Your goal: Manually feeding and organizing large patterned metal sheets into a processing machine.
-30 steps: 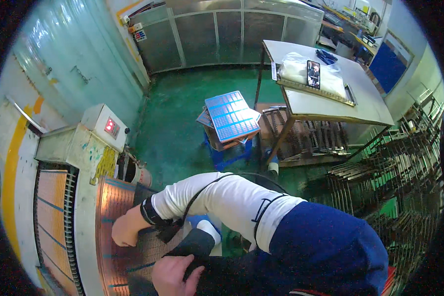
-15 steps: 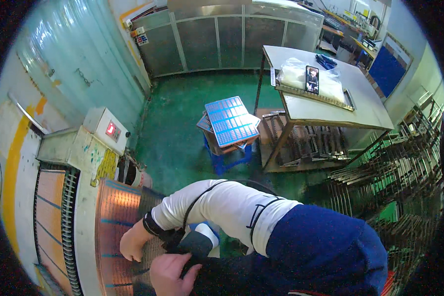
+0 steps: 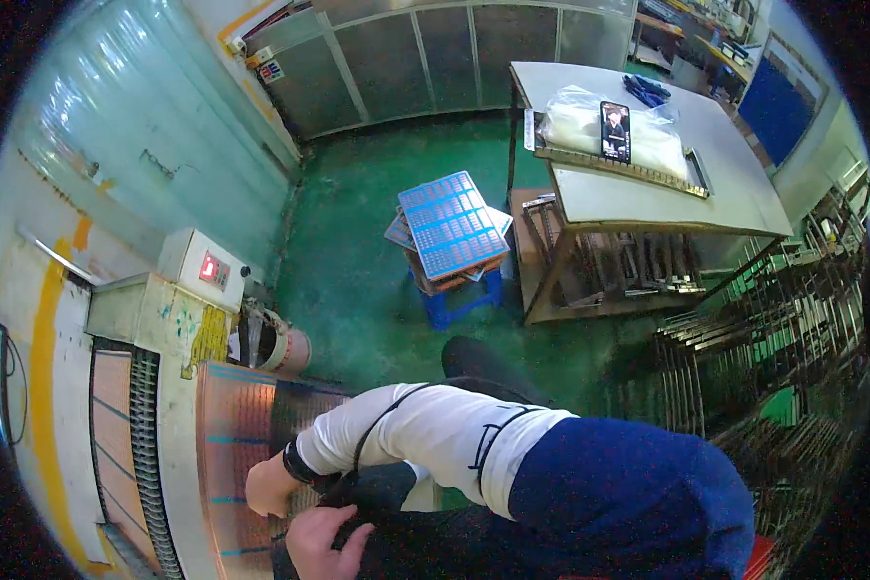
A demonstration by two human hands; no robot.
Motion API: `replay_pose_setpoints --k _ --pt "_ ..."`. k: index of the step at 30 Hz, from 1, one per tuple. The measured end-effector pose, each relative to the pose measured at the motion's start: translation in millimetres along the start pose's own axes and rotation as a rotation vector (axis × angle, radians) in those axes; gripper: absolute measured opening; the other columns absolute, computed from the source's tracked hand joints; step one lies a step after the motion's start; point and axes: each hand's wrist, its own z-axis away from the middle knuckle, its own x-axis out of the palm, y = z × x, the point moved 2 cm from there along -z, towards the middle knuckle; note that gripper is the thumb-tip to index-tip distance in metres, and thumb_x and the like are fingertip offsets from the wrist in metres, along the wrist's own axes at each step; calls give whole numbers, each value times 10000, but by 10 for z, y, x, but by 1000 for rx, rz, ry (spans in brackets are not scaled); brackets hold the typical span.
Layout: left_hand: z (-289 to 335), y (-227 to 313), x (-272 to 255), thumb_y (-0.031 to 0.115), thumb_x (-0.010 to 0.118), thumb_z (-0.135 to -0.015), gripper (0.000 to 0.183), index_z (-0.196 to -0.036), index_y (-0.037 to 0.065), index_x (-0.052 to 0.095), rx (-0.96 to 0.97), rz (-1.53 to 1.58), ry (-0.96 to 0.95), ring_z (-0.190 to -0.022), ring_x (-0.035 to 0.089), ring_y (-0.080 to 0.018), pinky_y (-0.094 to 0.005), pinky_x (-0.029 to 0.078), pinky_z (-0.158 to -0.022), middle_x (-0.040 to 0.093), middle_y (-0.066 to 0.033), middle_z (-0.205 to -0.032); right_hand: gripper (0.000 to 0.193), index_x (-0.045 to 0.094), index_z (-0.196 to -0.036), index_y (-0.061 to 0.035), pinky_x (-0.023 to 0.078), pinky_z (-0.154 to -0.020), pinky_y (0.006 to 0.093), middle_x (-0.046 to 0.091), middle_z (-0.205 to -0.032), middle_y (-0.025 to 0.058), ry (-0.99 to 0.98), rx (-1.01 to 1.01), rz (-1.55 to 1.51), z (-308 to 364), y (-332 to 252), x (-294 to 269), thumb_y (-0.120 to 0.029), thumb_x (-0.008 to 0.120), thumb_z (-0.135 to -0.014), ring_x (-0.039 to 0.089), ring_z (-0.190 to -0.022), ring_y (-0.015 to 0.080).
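Note:
My right hand [image 3: 271, 486], in a white sleeve with a black wristband, reaches left over a copper-coloured panel [image 3: 232, 469] with blue stripes. Its fingers are curled together against the panel; their tips are hidden, and I cannot see what they hold. My left hand [image 3: 324, 543] rests low in the view against something dark, perhaps trouser cloth. Its thumb is spread from the index finger, while the other fingers are partly out of sight. Left of the copper panel stands a rack with black coil-like edging [image 3: 145, 435] and another copper-coloured panel [image 3: 116, 416].
A control box [image 3: 203, 270] and a bucket [image 3: 288, 350] stand beyond the panels. Blue slotted panels [image 3: 454, 227] lie stacked on a blue stool [image 3: 464, 307]. A white table [image 3: 638, 208] carries a phone [image 3: 616, 130] and plastic bags; metal racks [image 3: 783, 329] crowd the right side.
My view has shifted, so the stool and table appear higher. A dark rounded shape now shows beyond my right arm. Both hands stay low near the copper panel.

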Motion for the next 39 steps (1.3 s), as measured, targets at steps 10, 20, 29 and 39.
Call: replay_pose_setpoints --k 10,20,29,39 --pt "62 69 34 73 687 -712 197 -874 -30 644 -52 42 33 -801 612 -355 -387 480 -734 635 -183 -830 257 703 -791 -84 487 -636 462 671 -804 123 172 127 26 280 -50 -239 -275 667 -623 639 -793 319" --pt "93 1 88 116 688 -726 198 -856 -30 661 -58 -35 6 -798 629 -348 -388 490 -736 662 -187 -861 303 703 -877 -79 497 -667 439 674 -885 122 411 184 -84 721 -449 -1612 -337 615 -743 632 -856 314" --pt "42 162 60 186 688 -751 227 -857 -14 670 -115 -154 -31 -777 623 -342 -403 467 -792 667 -175 -867 311 505 -611 12 400 -544 300 473 -524 23 1248 -56 -1021 602 -794 -1957 -207 658 -771 465 -559 99" --pt "273 3 98 212 690 -786 411 -1136 33 572 -190 -93 21 -986 593 -291 -393 413 -930 621 -141 -1111 320 573 -939 -11 469 -643 367 584 -797 58 665 52 -1340 -154 -1117 -1422 -45 697 -646 564 -751 189"
